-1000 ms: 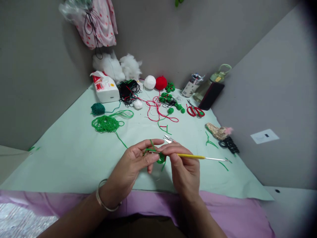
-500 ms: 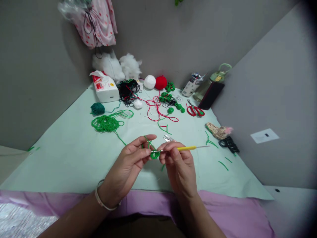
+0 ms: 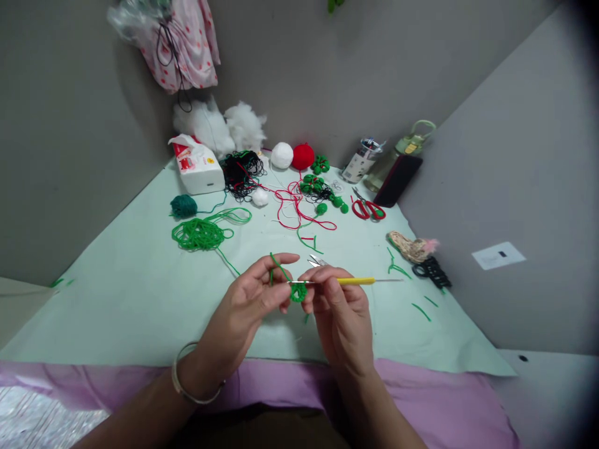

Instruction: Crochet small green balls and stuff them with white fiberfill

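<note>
My left hand [image 3: 255, 287] pinches the edge of a small green crochet ring [image 3: 298, 292], with green yarn [image 3: 281, 267] running over its raised index finger. In my right hand [image 3: 344, 312] is a crochet hook [image 3: 356, 281] with a yellow handle, held level. Its metal tip lies at the top edge of the ring, close to my left thumb. The fingertips of my right hand are also beside the ring. From my left hand the yarn trails back to a loose green skein [image 3: 199, 234] on the table. Where the hook meets the stitches is too small to make out.
Red-handled scissors [image 3: 368, 208] and a dark phone [image 3: 399, 181] lie at the back right. Behind my hands are scissor blades [image 3: 316, 260]. Red yarn [image 3: 292, 206], a white ball [image 3: 282, 155], a red ball [image 3: 303, 156] and a tissue pack [image 3: 199, 165] are farther back.
The hook and the green ring have shifted slightly right. The yarn between my left index finger and the ring now runs as a straighter line.
</note>
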